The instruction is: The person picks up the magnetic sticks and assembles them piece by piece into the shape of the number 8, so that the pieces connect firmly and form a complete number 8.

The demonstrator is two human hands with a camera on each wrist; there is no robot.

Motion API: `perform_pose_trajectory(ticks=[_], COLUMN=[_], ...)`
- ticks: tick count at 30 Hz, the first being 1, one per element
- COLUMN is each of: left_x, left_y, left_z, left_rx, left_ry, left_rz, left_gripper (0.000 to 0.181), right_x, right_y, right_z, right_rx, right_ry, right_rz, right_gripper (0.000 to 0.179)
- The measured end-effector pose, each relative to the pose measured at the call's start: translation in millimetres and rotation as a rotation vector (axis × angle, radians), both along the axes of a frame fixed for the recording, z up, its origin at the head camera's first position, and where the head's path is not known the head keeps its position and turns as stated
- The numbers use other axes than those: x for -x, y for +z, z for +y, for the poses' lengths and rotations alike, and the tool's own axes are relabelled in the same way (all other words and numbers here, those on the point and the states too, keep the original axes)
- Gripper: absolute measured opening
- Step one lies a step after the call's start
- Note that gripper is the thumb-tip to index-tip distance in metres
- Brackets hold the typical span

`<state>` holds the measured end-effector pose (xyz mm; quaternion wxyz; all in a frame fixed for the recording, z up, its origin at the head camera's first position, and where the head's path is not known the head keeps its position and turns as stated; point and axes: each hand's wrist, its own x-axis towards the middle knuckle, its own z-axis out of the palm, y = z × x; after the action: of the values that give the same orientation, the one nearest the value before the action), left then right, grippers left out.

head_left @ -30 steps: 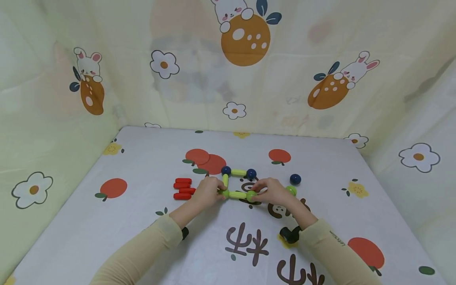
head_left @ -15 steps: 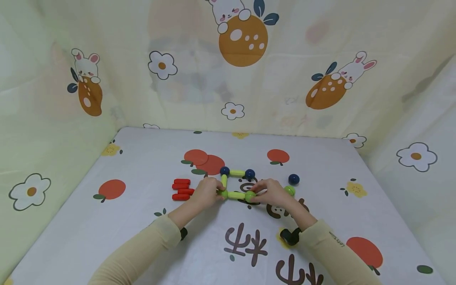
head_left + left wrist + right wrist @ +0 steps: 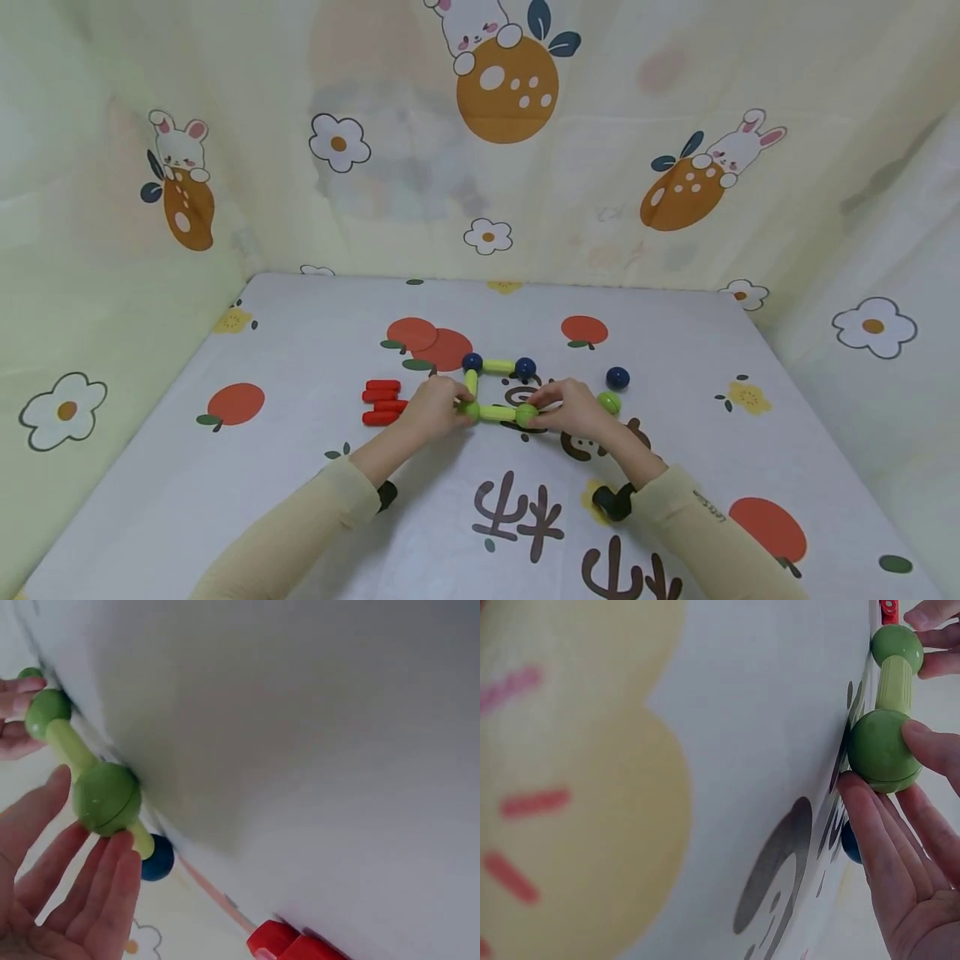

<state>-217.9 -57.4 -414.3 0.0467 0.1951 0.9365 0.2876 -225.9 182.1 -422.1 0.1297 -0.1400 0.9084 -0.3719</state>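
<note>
The left grip (image 3: 437, 408) pinches one green ball (image 3: 472, 411), the right grip (image 3: 576, 410) a second green ball (image 3: 526, 415) — uneven tugging could detach the rod (image 3: 497, 413).

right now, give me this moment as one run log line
left hand: holds left green ball; right hand: holds middle green ball; light green rod: joins both balls; red rods: beside left hand

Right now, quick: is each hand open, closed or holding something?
Left hand: holding the left green ball on the nearest stick.
Right hand: holding the right green ball on that same stick.
</note>
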Motion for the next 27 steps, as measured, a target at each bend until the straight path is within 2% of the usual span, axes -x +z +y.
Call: perform_pose_trajectory(ticks=[3,6,10,14,18,23,27], left_x=[-3.2,-4.7,-3.8,1.9,12.0,22.3,27.1], left_y=[1.8,4.6,9.1,12.7,16.0,14.3,9.9], left_z=[-4.6,-12.6,-28.8,-47.7,-66.8,-85.8,-98.0], left_rx=[-0.026,-0.035,0.027,0.097,0.122,0.153,0.169], left_ry=[0.010,0.021,0.068,0.122,0.126,0.126,0.151], left_rz=[-0.045,-0.044,0.010,0.082,0.127,0.102,0.030], left_gripper=[0.030,0.028,0.028,0.028,0.029,0.029,0.026], right_x=[0.3,0.2,0.4,0.7,0.5,0.1,-0.7], right_y=[-0.1,0.5,0.4,1.0,2.3,2.3,1.5], right_z=[-1,-1,-2,-2,-2,-2,-3], right_rx=[-0.011,-0.018,-0.025,-0.026,-0.029,-0.024,-0.015], right_ry=[-0.006,-0.003,0.006,0.000,-0.010,-0.011,-0.011], right_rz=[-0.006,-0.004,0.005,0.001,-0.006,-0.012,-0.012], right_gripper=[0.029,0.030,0.031,0.030,0.030,0.030,0.030])
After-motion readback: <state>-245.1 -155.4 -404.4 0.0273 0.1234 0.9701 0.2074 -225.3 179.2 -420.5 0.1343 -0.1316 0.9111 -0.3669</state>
